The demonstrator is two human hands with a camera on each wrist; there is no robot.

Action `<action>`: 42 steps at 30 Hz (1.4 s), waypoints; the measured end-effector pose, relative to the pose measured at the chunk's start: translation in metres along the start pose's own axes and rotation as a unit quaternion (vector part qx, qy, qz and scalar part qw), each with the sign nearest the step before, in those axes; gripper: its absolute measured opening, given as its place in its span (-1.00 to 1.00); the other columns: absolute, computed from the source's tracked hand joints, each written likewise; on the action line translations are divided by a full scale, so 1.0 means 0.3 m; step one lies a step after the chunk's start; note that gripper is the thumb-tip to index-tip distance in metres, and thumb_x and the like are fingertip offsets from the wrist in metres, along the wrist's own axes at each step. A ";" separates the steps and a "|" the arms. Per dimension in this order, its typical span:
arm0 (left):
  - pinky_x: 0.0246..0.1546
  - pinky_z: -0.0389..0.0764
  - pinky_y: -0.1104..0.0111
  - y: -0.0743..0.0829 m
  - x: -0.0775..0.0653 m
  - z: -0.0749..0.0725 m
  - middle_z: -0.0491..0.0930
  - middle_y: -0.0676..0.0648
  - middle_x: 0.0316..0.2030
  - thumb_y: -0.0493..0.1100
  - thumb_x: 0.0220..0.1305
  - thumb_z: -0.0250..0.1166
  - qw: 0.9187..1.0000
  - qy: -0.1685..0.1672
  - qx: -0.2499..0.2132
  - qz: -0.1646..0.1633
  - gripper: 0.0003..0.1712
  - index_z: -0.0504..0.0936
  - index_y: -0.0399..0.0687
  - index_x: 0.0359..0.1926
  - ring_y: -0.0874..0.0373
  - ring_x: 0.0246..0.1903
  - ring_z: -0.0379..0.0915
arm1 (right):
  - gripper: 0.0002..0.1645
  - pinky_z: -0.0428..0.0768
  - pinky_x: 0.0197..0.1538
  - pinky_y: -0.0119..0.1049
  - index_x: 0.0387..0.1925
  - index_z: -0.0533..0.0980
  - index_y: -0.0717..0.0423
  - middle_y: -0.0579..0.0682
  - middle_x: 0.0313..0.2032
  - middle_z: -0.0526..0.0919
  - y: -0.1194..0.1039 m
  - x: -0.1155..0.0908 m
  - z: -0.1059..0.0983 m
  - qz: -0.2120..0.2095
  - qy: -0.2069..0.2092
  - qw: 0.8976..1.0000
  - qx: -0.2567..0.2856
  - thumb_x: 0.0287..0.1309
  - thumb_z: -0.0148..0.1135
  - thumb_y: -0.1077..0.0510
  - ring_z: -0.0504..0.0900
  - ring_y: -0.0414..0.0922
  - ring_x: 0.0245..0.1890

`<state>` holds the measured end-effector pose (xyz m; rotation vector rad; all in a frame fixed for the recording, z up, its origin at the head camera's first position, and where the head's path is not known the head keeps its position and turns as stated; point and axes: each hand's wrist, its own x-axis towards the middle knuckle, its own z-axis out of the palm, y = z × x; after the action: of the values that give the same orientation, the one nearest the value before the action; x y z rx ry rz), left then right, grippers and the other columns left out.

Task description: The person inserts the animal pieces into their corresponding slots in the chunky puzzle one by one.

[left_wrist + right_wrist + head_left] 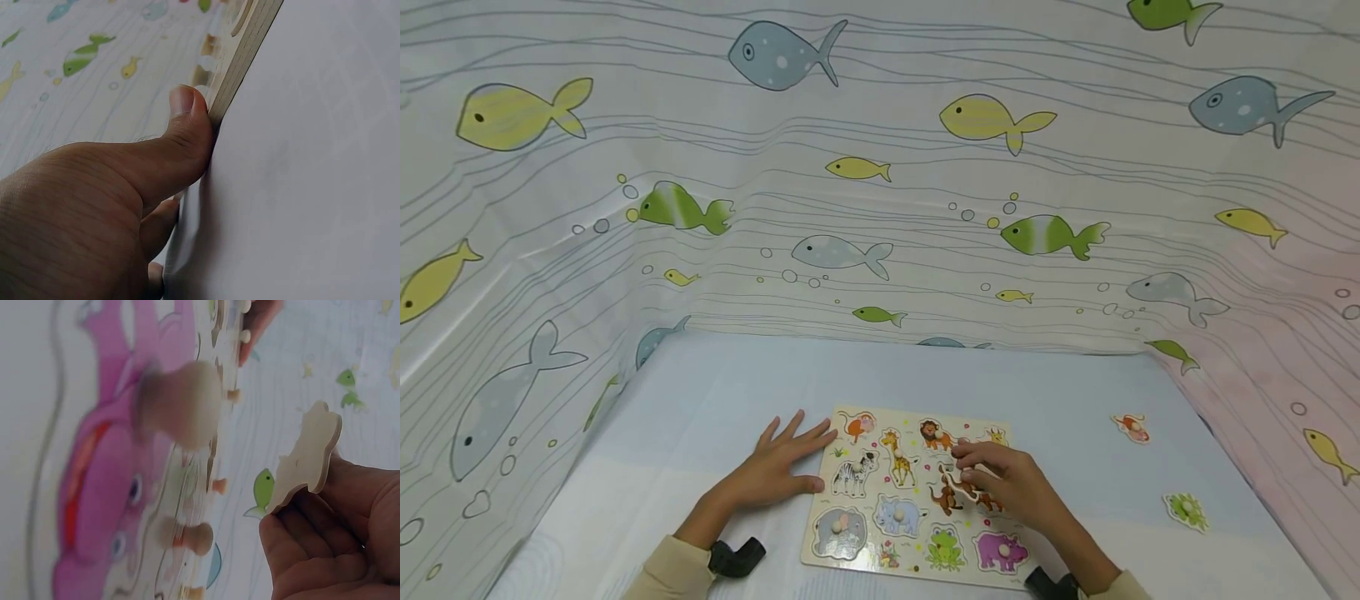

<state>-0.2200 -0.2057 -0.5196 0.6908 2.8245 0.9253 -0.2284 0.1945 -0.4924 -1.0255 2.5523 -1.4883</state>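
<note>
A wooden animal puzzle board (pixel 895 418) lies on the table. My left hand (pixel 775 471) rests flat at its left side with fingers spread, and the thumb (pixel 187 119) presses against the board's edge. Over the board's right half, my right hand (pixel 1003 483) pinches a wooden puzzle piece between thumb and fingers. In the right wrist view this puzzle piece (pixel 306 453) shows its plain pale back, held off the board. Its picture side is turned away there. Below the hand sits a purple hippo piece (pixel 1000 552) with a knob.
Two loose pieces lie right of the board: a reddish one (pixel 1131 428) and a green one (pixel 1186 511). On the board are knobbed elephant (pixel 840 533) and rhino (pixel 897 516) pieces. A fish-print curtain (pixel 925 275) surrounds the white table (pixel 737 375).
</note>
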 end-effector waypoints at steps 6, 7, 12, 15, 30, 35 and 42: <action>0.43 -0.41 -0.35 0.004 0.001 -0.001 0.22 -0.13 0.50 0.23 0.18 0.35 1.000 0.004 -0.002 0.006 -0.11 0.33 0.05 0.47 -0.40 0.53 -0.24 | -0.85 0.60 0.20 -0.40 -0.16 0.66 0.02 0.10 0.09 0.70 0.002 0.020 0.029 -0.008 0.003 1.000 -0.006 0.25 0.29 0.23 0.62 -0.07 0.21; 0.42 -0.42 -0.36 0.006 0.001 -0.002 0.22 -0.14 0.50 0.23 0.18 0.35 1.000 0.003 -0.004 0.006 -0.11 0.34 0.03 0.47 -0.41 0.53 -0.24 | -0.86 0.60 0.19 -0.41 -0.16 0.67 0.01 0.08 0.08 0.70 0.003 0.023 0.033 -0.007 0.004 1.000 -0.012 0.25 0.30 0.22 0.63 -0.08 0.19; 0.43 -0.42 -0.35 0.009 0.000 -0.003 0.21 -0.14 0.50 0.25 0.18 0.34 1.000 -0.001 -0.004 0.003 -0.10 0.33 0.02 0.47 -0.41 0.53 -0.25 | -0.88 0.68 0.12 -0.30 -0.20 0.67 0.00 0.05 0.05 0.72 0.011 0.031 0.051 -0.018 0.009 0.998 -0.059 0.22 0.32 0.21 0.67 0.02 0.11; 0.44 -0.42 -0.33 0.009 0.001 -0.003 0.21 -0.11 0.50 0.25 0.18 0.34 1.000 -0.001 0.002 0.000 -0.10 0.32 0.05 0.47 -0.39 0.54 -0.25 | -0.88 0.72 0.05 -0.24 -0.22 0.67 -0.07 0.01 0.03 0.73 0.018 0.032 0.059 -0.021 0.012 0.996 -0.091 0.22 0.34 0.19 0.68 0.04 0.09; 0.46 -0.41 -0.30 0.008 0.004 -0.003 0.19 -0.06 0.51 0.21 0.15 0.38 1.000 -0.008 0.006 -0.011 -0.09 0.32 0.11 0.48 -0.33 0.55 -0.26 | -0.86 0.72 -0.23 -0.42 -0.21 0.71 0.07 0.08 0.01 0.74 0.025 0.026 0.081 -0.020 -0.009 0.996 -0.088 0.17 0.38 0.22 0.73 0.03 -0.03; 0.46 -0.41 -0.30 0.013 0.004 -0.005 0.19 -0.06 0.51 0.21 0.15 0.38 1.000 -0.008 0.005 -0.011 -0.09 0.32 0.10 0.48 -0.34 0.55 -0.26 | -0.86 0.73 -0.13 -0.41 -0.22 0.72 0.07 0.08 0.00 0.74 0.032 0.027 0.086 -0.011 -0.015 0.996 -0.088 0.16 0.39 0.18 0.71 0.08 0.03; 0.47 -0.41 -0.29 0.017 0.000 -0.009 0.19 -0.07 0.51 0.19 0.16 0.39 1.000 -0.009 0.005 -0.013 -0.10 0.31 0.09 0.48 -0.34 0.55 -0.25 | -0.86 0.71 0.01 -0.36 -0.24 0.72 0.00 0.02 0.02 0.73 0.029 0.023 0.096 0.015 -0.018 0.996 -0.090 0.11 0.43 0.19 0.69 0.04 0.11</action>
<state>-0.2187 -0.2034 -0.5146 0.6581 2.8174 0.8966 -0.2292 0.1713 -0.5129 -1.0169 2.7027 -1.2393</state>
